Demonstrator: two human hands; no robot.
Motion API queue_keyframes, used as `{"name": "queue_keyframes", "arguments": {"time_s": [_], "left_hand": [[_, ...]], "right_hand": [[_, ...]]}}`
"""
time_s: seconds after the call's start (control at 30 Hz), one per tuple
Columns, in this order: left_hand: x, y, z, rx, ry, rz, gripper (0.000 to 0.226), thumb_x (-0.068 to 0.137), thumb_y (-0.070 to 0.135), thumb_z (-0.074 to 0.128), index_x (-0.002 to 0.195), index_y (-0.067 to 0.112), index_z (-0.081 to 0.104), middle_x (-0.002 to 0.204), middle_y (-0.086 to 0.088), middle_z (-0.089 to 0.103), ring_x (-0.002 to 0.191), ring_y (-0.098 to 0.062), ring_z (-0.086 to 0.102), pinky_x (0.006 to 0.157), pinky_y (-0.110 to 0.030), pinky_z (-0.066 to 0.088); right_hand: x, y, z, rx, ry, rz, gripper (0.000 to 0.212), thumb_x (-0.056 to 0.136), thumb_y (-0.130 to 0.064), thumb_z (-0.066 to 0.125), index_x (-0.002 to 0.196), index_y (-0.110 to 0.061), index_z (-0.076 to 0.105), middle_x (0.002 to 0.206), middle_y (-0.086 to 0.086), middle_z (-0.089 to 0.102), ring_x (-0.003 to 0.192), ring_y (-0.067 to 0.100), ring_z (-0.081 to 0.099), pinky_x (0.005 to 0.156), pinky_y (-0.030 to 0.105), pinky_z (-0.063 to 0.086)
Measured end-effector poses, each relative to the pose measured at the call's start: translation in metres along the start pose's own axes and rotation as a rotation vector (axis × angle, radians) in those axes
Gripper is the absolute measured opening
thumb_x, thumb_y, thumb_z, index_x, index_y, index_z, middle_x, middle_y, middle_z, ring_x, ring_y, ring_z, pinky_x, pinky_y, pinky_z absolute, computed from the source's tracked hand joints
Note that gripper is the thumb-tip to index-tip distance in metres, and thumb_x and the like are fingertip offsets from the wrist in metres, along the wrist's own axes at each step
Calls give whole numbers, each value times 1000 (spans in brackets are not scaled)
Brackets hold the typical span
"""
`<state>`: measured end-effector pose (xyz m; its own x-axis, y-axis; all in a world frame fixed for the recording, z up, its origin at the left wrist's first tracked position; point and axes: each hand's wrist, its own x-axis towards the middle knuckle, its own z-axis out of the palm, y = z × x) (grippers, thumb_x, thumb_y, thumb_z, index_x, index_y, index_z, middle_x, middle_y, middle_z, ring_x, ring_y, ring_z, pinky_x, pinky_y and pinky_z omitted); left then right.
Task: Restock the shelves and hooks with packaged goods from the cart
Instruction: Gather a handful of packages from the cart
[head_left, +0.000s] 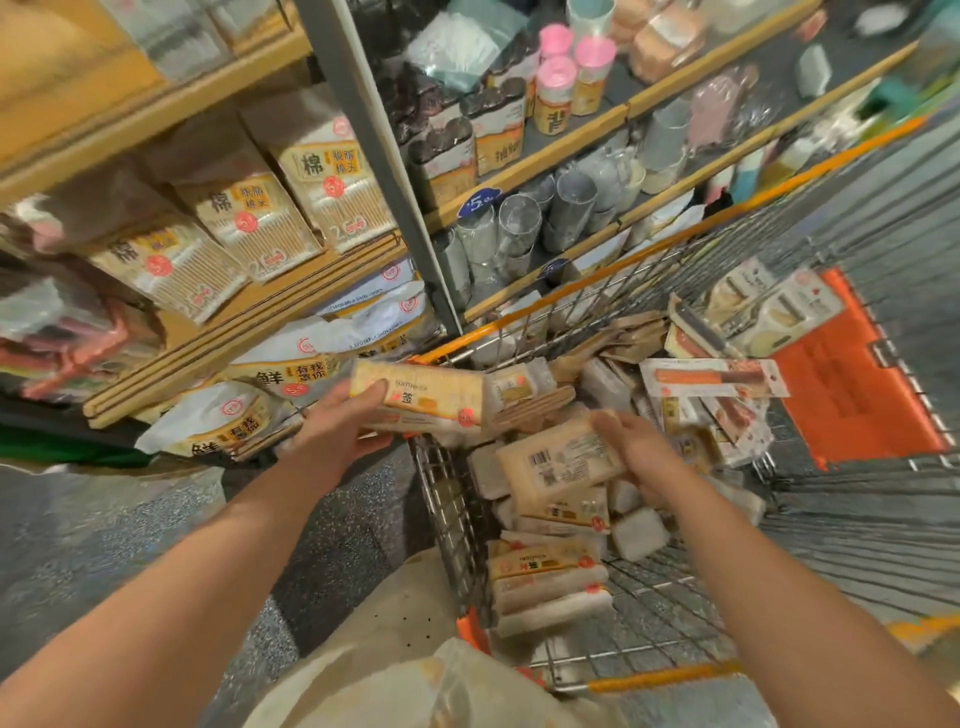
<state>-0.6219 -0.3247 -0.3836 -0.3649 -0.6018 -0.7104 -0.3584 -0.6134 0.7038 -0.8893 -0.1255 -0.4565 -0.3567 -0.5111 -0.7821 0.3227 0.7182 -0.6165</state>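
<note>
Shelving unit (249, 119): pale wood-faced boards on a grey metal upright, left and top of view. Its lower left shelf carries flat rectangular cotton-swab packs (249, 221) in glossy film, standing on edge.

Cart (649, 587): chrome wire mesh basket with orange rim trim and an orange plastic flap at its far right side. Inside lie many soft, film-wrapped rectangular packs, heaped against the near left corner.

Left hand (343, 423): fingers curled round a toothpick pack (421, 397), a yellow-cream oblong block in shiny wrap, held over the cart's left rim.

Right hand (636, 447): grips a second pack (558, 460), beige, barcode side up, tilted, just above the heap inside the cart.
</note>
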Motion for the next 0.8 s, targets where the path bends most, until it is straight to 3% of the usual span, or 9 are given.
{"name": "queue_keyframes", "arguments": {"time_s": [0.13,0.23,0.33,0.43,0.53,0.63,0.7,0.73,0.8], "left_hand": [[-10,3,-1,-64,17,-34,25,98,27,54,119,14,58,101,3,75,108,-24,64,89,-41,50],[-17,9,8,-139,-12,-76,20,100,26,51,117,15,54,99,-2,76,100,-22,69,79,-39,55],[-25,11,26,-122,-99,-90,17,101,28,48,112,19,56,100,-7,76,92,-23,70,78,-41,55],[-32,10,38,-143,-188,-47,30,102,33,43,127,20,53,113,-12,72,99,-28,69,74,-37,59],[-36,13,44,-184,-219,-8,35,101,35,46,134,25,47,121,-12,69,106,-32,68,87,-41,57],[-37,17,51,-126,-279,44,27,102,28,45,129,27,48,117,-5,71,104,-27,70,89,-45,57],[-37,22,56,-103,-301,44,23,102,20,46,123,27,51,115,-5,72,103,-24,70,87,-45,56],[-37,24,59,-100,-316,41,22,101,17,48,121,26,51,113,-5,72,102,-24,70,84,-43,57],[-36,28,61,-131,-352,22,20,100,12,47,118,19,54,102,-6,75,92,-21,73,70,-34,59]], "right_hand": [[-26,-31,6,120,6,-59,12,101,-25,50,103,-22,62,91,8,68,77,23,66,70,40,53],[-44,-57,16,121,-37,-190,16,103,-23,47,112,-22,60,89,5,68,72,18,66,62,34,51],[-59,-79,30,21,-5,-312,12,102,-26,47,105,-30,58,97,3,68,80,14,68,66,36,56],[-71,-90,40,-118,37,-391,13,102,-32,44,104,-40,54,109,-2,66,93,15,68,77,40,59],[-81,-92,41,-93,36,-437,11,99,-42,42,106,-44,51,118,-5,62,107,18,63,91,46,54],[-89,-94,42,-168,73,-483,12,102,-41,41,112,-43,46,121,-10,56,119,19,55,96,39,46],[-93,-95,42,-155,47,-511,23,100,-45,45,122,-39,41,130,-9,49,127,18,49,99,35,43],[-96,-96,41,-121,11,-526,40,92,-58,51,125,-40,39,135,-9,45,130,17,46,100,32,42],[-98,-93,30,-96,-79,-562,75,63,-83,62,127,-51,38,140,-16,41,133,16,44,104,36,44]]}}
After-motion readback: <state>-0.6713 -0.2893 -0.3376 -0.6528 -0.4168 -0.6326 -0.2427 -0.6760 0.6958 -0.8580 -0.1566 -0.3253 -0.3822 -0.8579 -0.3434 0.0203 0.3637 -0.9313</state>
